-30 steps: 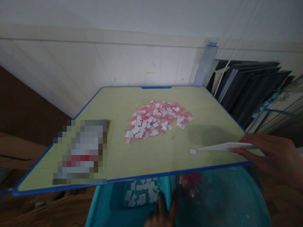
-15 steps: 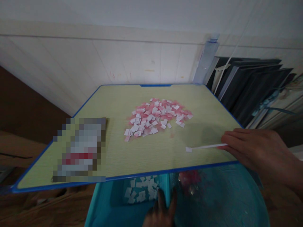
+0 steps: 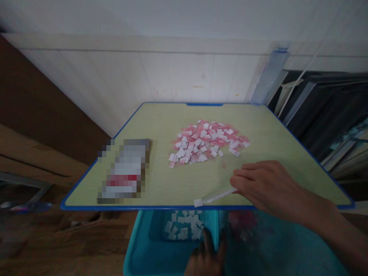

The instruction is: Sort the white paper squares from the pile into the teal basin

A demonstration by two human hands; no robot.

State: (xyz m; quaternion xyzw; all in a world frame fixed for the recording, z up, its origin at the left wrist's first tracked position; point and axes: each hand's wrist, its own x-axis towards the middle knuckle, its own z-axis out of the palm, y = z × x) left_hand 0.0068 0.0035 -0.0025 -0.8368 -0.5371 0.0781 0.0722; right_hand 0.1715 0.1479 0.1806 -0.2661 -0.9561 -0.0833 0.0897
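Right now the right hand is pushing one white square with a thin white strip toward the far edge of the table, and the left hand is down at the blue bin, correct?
Not quite. In the head view the right hand holds the thin white strip with the white square at the near edge of the table, just above the blue bin. The left hand is at the bin, as you said.

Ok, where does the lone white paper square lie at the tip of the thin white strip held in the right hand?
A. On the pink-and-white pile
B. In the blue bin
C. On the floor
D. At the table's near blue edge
D: the small white paper square lies on the green tabletop just inside the near blue edge, at the tip of the thin white strip held by the right hand, apart from the pile.
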